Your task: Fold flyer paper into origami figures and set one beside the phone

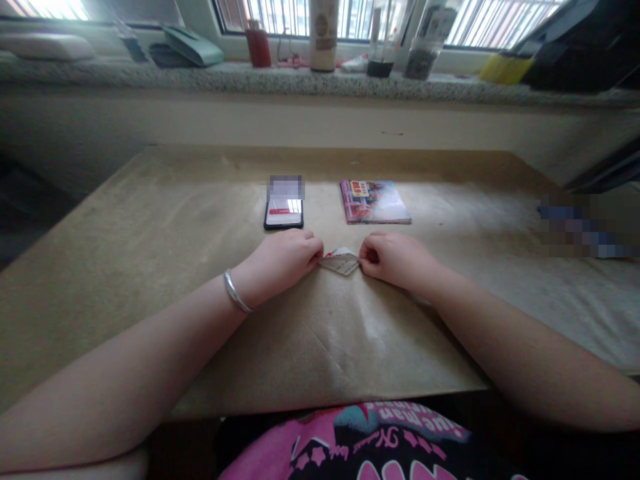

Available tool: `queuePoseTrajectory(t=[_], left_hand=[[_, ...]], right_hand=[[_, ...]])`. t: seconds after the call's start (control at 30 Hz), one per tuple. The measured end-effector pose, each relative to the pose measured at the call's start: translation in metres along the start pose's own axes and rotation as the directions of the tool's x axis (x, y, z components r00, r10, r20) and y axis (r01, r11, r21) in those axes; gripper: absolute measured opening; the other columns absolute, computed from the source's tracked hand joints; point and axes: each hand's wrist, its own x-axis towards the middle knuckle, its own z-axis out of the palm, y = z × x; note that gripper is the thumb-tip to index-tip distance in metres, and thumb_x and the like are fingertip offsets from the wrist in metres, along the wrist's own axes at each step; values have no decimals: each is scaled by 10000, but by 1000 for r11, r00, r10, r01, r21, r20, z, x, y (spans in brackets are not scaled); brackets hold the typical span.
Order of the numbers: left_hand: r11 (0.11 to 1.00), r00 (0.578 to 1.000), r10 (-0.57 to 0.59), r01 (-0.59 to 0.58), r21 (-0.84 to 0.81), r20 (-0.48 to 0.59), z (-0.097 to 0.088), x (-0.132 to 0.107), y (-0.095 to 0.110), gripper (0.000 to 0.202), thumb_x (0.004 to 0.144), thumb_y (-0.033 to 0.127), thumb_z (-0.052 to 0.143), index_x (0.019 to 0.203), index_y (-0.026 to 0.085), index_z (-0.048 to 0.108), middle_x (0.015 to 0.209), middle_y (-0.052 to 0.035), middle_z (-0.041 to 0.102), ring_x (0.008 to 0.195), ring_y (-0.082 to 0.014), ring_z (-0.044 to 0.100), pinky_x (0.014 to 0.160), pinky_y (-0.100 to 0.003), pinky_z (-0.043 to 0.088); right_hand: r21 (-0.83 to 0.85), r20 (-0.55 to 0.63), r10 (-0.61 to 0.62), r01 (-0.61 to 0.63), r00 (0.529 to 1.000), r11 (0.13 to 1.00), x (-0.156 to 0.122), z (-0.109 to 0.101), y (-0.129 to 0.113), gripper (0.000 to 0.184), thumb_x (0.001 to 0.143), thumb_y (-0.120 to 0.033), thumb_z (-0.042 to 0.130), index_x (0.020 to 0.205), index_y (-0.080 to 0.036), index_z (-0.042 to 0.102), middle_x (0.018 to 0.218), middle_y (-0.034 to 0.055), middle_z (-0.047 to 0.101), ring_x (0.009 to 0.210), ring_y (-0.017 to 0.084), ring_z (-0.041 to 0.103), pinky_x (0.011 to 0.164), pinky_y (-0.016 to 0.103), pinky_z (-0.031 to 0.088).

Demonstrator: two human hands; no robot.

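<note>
A small folded piece of printed paper (341, 262) lies on the brown paper-covered table (150, 253) between my two hands. My left hand (283, 261), with a silver bangle on the wrist, is closed and pinches the paper's left edge. My right hand (393, 259) is closed too and pinches the paper's right corner. Both hands rest on the table surface. Most of my fingertips are curled under and hidden.
A black phone (284, 212) with a lit screen lies just beyond my left hand. A colourful printed booklet (374, 201) lies beyond my right hand. Bottles, a red cup (259, 45) and other items stand on the stone windowsill (300, 80) behind the table.
</note>
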Motion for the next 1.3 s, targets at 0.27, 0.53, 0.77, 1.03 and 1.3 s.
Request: queuePoseTrajectory(t=[0.27,0.53,0.77,1.03,1.3], left_hand=[[999,1000,-17,17,30,15,-2,-1,2,134,873,216,515,840,184,641,847,-32,640,740,-175,591,629,-273,416],[999,1000,-21,21,31,12,-4,0,4,162,872,221,501,848,182,657,856,-35,651,750,-171,606,630,-267,424],[999,1000,-5,4,45,7,-4,-1,5,187,879,223,480,847,165,655,851,-51,651,751,-178,611,628,-267,436],[1000,1000,-4,4,-3,3,-2,-1,2,157,858,208,493,851,177,647,856,-43,640,752,-176,598,637,-272,436],[989,999,17,-23,-146,-41,3,0,3,88,824,198,515,784,166,587,827,-36,590,763,-169,549,684,-285,445]], right_hand=[[-4,14,-17,17,1000,1000,0,1,6,119,742,-247,532,740,-218,647,796,23,670,679,158,559,563,266,322],[100,11,31,-32,999,994,-3,-1,1,112,776,-258,518,808,-217,616,809,21,670,718,156,571,588,253,343],[17,23,0,-1,1000,1000,0,3,-4,94,759,-248,534,741,-211,618,808,38,673,687,166,561,567,268,324],[-55,68,-55,59,996,997,2,2,2,125,771,-243,515,767,-209,635,784,50,668,677,174,555,562,273,304],[225,-68,-131,143,989,964,0,8,9,106,807,-259,527,783,-184,598,832,29,600,696,129,526,618,240,353]])
